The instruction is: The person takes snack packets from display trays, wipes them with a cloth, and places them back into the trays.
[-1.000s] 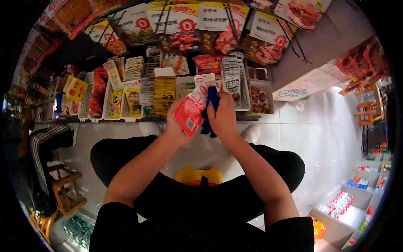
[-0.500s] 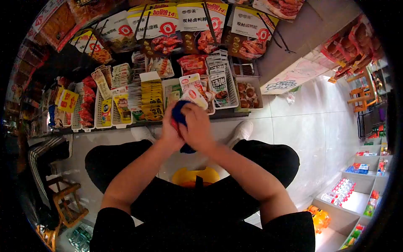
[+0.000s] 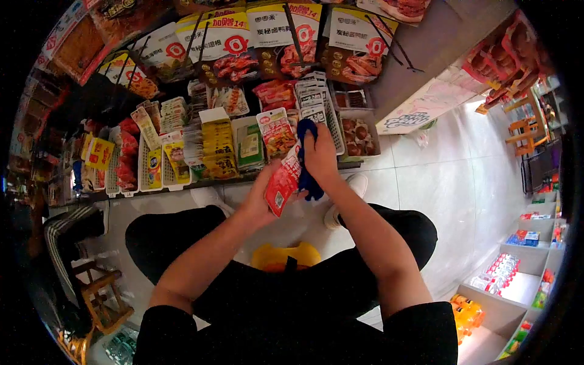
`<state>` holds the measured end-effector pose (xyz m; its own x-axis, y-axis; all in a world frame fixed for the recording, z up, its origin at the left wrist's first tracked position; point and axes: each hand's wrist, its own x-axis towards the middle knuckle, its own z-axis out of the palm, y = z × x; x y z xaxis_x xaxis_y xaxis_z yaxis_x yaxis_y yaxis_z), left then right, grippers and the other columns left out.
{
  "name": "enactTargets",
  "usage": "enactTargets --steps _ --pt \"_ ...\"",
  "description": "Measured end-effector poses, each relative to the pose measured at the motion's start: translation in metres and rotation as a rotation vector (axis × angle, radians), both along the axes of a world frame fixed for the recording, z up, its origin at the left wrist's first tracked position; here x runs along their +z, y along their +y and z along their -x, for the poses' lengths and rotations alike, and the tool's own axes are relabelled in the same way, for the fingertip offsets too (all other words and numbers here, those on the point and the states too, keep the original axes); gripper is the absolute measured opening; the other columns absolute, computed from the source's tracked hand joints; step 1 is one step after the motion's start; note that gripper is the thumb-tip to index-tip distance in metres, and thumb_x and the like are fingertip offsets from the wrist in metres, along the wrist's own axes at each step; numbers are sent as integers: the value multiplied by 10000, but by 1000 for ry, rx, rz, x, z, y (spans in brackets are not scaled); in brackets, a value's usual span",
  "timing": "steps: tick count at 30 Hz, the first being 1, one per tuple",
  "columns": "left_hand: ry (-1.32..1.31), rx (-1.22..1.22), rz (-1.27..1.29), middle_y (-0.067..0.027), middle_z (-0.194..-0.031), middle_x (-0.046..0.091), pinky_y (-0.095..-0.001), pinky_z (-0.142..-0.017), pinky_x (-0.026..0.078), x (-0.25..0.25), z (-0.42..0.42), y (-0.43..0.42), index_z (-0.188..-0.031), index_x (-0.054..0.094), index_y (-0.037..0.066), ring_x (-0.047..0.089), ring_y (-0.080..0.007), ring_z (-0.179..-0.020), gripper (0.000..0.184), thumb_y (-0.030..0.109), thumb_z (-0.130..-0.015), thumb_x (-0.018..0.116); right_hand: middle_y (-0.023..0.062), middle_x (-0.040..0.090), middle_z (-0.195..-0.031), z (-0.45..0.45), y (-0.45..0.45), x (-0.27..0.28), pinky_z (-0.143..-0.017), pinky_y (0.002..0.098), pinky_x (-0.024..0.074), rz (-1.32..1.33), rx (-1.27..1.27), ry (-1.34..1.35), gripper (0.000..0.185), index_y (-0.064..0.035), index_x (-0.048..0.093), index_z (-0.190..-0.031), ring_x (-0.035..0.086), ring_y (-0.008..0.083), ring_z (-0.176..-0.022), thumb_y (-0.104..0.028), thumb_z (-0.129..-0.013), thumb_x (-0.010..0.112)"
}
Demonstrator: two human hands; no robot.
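My left hand (image 3: 260,196) is closed on a red snack packet (image 3: 283,182), which tilts up toward the right. My right hand (image 3: 320,156) grips a dark blue cloth (image 3: 308,176) that lies against the packet's right edge. Just beyond the hands, another red and white packet (image 3: 277,131) stands in the display row. White baskets of packets line the shelf, with yellow packets (image 3: 218,146) left of the hands and white-green packets (image 3: 312,100) behind my right hand.
Large hanging bags (image 3: 285,38) are above the baskets. A box of brown packaged items (image 3: 359,135) stands at the row's right end. Below my hands is a yellow stool (image 3: 286,256). At far left are a person's striped trouser leg (image 3: 58,243) and a wooden stool (image 3: 100,295).
The hands have parted from their overlapped hold. The cloth has moved right with my right hand, and the red packet shows again in my left hand.
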<state>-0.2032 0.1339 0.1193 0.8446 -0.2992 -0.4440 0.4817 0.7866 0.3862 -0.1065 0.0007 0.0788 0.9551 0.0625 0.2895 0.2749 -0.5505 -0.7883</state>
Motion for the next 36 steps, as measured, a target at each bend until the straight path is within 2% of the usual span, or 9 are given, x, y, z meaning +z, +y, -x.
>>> enactTargets --steps 4,7,14,18,23,26,27,32,36 --pt "4 24 -23 -60 -1159 566 -426 -862 482 -23 -18 -6 -1240 472 117 557 -205 -1021 494 431 -864 537 275 548 -976 -8 -14 12 -797 495 412 -51 -85 48 286 58 495 -1056 514 452 -907 -169 -882 498" --pt "-1 37 -71 -46 -1217 536 -407 -866 477 -33 -23 -4 -1268 454 127 527 -187 -1066 551 466 -844 553 262 573 -984 -44 -57 -7 -799 480 429 111 -296 -87 318 55 497 -1087 541 435 -902 -175 -869 520" --pt "-27 64 -163 -24 -1242 515 -379 -846 478 -47 -23 0 -1274 449 128 495 -170 -1100 564 460 -834 567 253 551 -1019 -99 -145 -19 -790 521 427 407 -282 -192 364 4 500 -1133 526 450 -891 -178 -828 577" --pt "-42 54 -276 -26 -1254 510 -365 -842 470 -43 -23 -5 -1316 422 128 493 -162 -1099 614 457 -824 581 226 585 -1066 -104 -177 -53 -867 436 434 545 -280 -99 418 -12 541 -1142 551 389 -1005 -225 -794 635" --pt "-275 -129 -813 -101 -1331 439 -399 -917 414 -25 -28 -17 -1346 391 81 443 -227 -1174 671 403 -806 628 181 550 -1177 -79 -143 -38 -820 447 480 -114 49 768 564 -57 504 -1224 562 338 -1029 -438 -823 617" --pt "-773 -24 -1666 -182 -1362 373 -440 -1005 324 -63 -30 -35 -1326 394 49 374 -332 -1224 668 360 -794 651 106 575 -1130 -26 -84 13 -785 395 511 -510 459 1304 604 -44 487 -1235 601 239 -946 -487 -842 604" --pt "-754 -62 -1643 -226 -1358 348 -461 -1046 259 -60 -31 -41 -1314 405 52 327 -411 -1231 677 348 -767 673 103 575 -1132 -20 -77 9 -789 386 513 -543 453 1255 598 -41 480 -1240 603 233 -945 -470 -843 610" --pt "-758 -8 -1830 -223 -1339 363 -481 -1032 281 -63 -40 -57 -1288 434 58 325 -400 -1237 692 361 -729 707 90 570 -1155 -17 -83 -8 -782 363 520 -661 428 1209 514 -55 472 -1240 602 200 -938 -358 -857 634" --pt "-781 -8 -1887 -215 -1331 365 -496 -1015 305 -63 -48 -69 -1256 465 54 327 -409 -1230 670 353 -715 724 87 602 -1011 -21 -84 -10 -717 305 507 -428 484 919 400 -26 475 -1217 591 157 -867 -166 -863 596"
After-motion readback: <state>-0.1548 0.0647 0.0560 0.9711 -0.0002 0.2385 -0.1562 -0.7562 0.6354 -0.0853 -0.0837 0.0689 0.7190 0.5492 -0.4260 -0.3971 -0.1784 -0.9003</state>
